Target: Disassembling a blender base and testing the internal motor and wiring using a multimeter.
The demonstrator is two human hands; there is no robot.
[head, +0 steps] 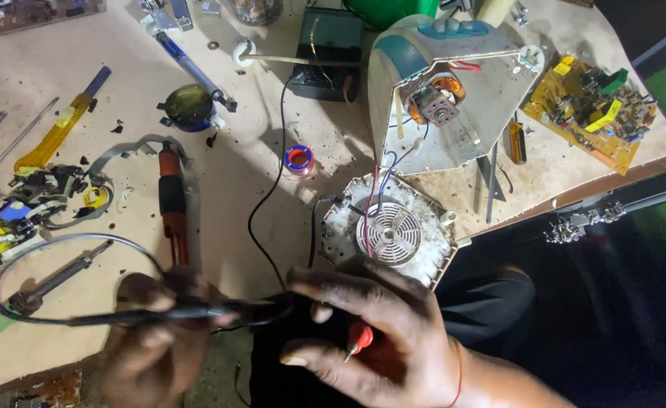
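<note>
**Two hands on a probe and cable at a cluttered repair desk**

The pale, scuffed wooden desk fills most of the frame, littered with parts. At upper centre right lies the largest item, an opened white and teal plastic appliance housing, its small copper-wound motor exposed. Just below it, at centre, sits a white square base plate with a round slotted grille, joined to the housing by thin red and dark wires. At upper right rests a yellow printed circuit board crowded with components. A black box-shaped meter stands at upper centre.

At lower centre the right hand has its fingers curled and pinches a thin red-handled probe, tip pointing down-left; its index finger stretches left towards the other hand. At lower left the blurred left hand closes around a black cable, which loops off to the left edge.

Left of centre lies a red and black tool handle, and near the middle a small spool with a red and blue rim.
</note>
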